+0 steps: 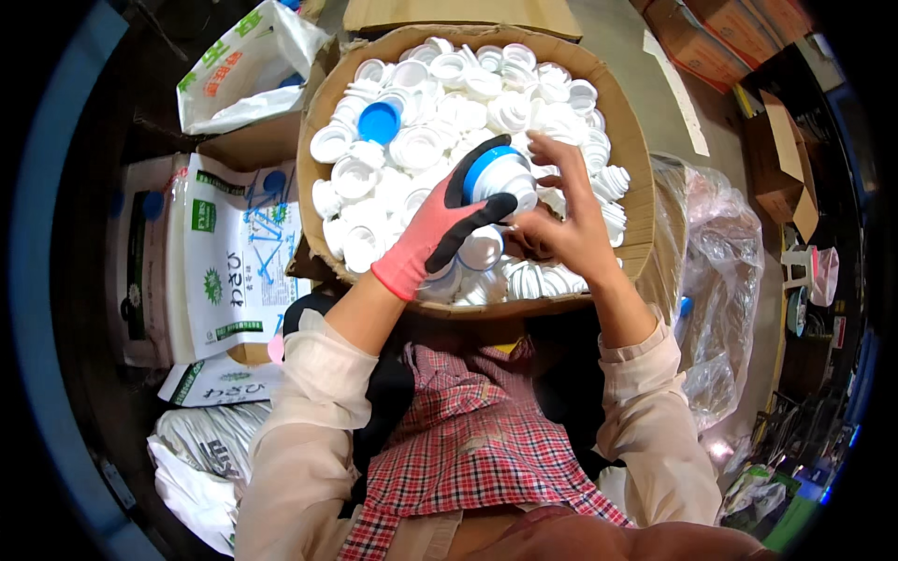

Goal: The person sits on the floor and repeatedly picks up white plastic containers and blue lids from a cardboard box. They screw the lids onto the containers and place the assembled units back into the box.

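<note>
My left hand [449, 210], in a pink glove with black-coated fingers, is closed around a white plastic cap with a blue ring or lid [505, 182]. Bare and to the right of that cap, my right hand [571, 215] has its index finger and thumb apart. Its lower fingers are bent and partly hidden, and I see nothing held in it. Both hands are over a large cardboard box [641, 224] filled with white plastic caps [421, 150]. Among them a round blue lid [379, 122] lies at the left.
Left of the box are a printed white sack [220, 252] with blue plastic strips on it and a white bag [248, 70]. Clear plastic wrapping [725, 280] lies on the right. An opened carton [786, 173] and stacked boxes [697, 42] stand farther right.
</note>
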{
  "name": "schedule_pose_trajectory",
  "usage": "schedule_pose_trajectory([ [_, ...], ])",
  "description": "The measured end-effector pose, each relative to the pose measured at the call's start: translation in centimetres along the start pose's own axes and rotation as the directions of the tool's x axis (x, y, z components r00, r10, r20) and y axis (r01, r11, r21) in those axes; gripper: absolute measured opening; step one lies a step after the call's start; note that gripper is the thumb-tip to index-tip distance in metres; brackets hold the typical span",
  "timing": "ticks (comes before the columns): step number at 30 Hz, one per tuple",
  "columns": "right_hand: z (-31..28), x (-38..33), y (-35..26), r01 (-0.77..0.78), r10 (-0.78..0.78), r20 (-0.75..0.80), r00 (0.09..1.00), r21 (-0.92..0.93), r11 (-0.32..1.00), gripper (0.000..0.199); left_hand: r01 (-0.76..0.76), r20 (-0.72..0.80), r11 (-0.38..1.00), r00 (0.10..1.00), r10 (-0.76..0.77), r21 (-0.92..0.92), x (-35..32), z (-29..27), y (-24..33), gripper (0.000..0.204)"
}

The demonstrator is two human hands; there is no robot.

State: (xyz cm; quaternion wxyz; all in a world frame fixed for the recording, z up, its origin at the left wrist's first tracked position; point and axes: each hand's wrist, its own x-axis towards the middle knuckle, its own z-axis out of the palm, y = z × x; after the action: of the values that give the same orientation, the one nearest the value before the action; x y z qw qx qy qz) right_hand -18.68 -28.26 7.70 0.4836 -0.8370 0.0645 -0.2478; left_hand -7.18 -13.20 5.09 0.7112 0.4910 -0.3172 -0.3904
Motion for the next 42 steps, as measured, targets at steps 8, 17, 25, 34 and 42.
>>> schedule_pose_trajectory([
  [8,1.9,1.0,2.6,-0.317,0.360,-0.312,0.879,0.181,0.931,0.063,-0.017,-0.239,0.958,0.967,0.089,0.288,-0.5,0.7,-7.7,0.065],
  [17,1.8,2.3,6.1,-0.434,0.581,-0.039,0.813,0.626,0.648,0.070,0.055,-0.075,0.948,0.994,-0.083,-0.312,1.0,0.8,-3.8,0.047],
  [25,1.3,1.5,7.4,-0.575,0.552,0.203,0.809,0.466,0.672,0.029,0.112,-0.090,0.920,0.984,-0.157,-0.376,0.9,-2.1,-5.4,0.053],
  [34,5.1,1.8,14.7,-0.266,0.312,0.044,0.949,-0.419,0.868,0.025,-0.128,-0.616,0.981,0.787,0.010,-0.147,0.5,-9.2,-2.3,0.032],
  [42,17.6,12.5,12.8,0.439,-0.318,0.303,0.898,-0.613,0.656,0.031,-0.400,-0.789,0.885,0.611,0.063,-0.239,-0.6,-12.8,1.2,0.037],
])
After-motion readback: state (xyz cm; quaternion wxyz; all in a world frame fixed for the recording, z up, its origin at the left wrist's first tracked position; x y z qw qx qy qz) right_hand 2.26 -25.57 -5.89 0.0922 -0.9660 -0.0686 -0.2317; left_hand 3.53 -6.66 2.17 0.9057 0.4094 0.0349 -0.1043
